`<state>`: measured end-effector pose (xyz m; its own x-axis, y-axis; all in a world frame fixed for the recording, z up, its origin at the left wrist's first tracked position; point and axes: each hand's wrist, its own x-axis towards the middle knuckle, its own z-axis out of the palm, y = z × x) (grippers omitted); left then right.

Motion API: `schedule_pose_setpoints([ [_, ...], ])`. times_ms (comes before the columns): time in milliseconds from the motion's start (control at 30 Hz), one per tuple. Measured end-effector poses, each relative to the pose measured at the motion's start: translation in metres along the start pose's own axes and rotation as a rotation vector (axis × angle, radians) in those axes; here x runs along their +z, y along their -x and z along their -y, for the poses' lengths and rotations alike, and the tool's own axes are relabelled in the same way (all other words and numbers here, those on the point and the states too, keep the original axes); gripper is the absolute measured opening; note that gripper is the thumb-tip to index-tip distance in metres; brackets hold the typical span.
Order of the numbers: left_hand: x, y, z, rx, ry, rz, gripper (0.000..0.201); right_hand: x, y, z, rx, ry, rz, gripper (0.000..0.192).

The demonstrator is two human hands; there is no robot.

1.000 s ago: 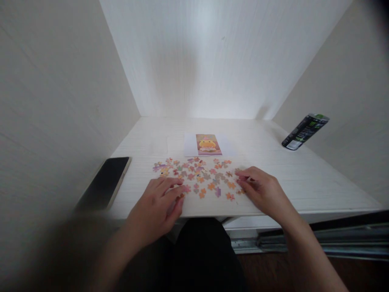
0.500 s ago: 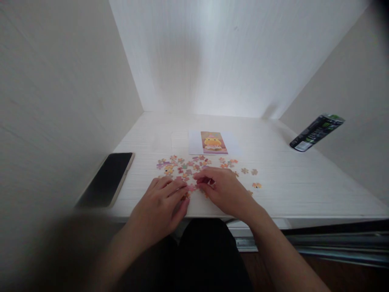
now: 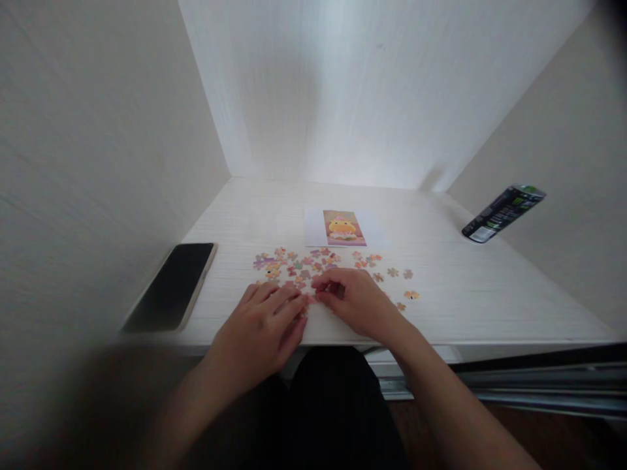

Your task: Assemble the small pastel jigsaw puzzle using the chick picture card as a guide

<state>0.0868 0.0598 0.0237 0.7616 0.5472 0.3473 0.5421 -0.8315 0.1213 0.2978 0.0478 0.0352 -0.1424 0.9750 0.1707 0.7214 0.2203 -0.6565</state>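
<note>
My right hand (image 3: 355, 299) is closed in a pinch at the near edge of the pile, its thumb and forefinger on a small pink jigsaw puzzle piece (image 3: 312, 299). From the other side my left hand (image 3: 264, 320) meets it, fingertips and thumb closed around puzzle pieces that its fingers largely cover. The two sets of fingertips almost touch. Just beyond them, loose jigsaw pieces (image 3: 306, 262) in pink, purple, yellow and green lie scattered. Behind the pile is a picture card (image 3: 343, 228) of a yellow figure, on a white sheet.
On the left a phone (image 3: 171, 287) lies flat by the side wall. A dark drink can (image 3: 502, 213) stands at the right. Several stray pieces (image 3: 392, 272) lie right of my right hand. The white desk (image 3: 465, 300) is walled on three sides.
My fingertips have drawn slightly closer together over the pink piece. The view has shifted a little; the other things lie as before.
</note>
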Motion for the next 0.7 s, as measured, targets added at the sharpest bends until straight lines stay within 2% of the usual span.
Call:
schedule_pose_setpoints([
  [167,-0.003,-0.001,-0.002,0.022,-0.035,0.041,0.034,0.0,0.003,0.0,-0.023,-0.002,-0.012,0.015],
  [400,-0.003,-0.002,-0.004,0.013,-0.043,0.079,0.035,-0.014,0.017,-0.004,-0.095,0.079,0.01,0.022],
  [700,-0.004,-0.002,-0.005,0.004,-0.053,0.106,0.038,-0.01,0.021,-0.006,-0.111,0.069,-0.01,0.02],
])
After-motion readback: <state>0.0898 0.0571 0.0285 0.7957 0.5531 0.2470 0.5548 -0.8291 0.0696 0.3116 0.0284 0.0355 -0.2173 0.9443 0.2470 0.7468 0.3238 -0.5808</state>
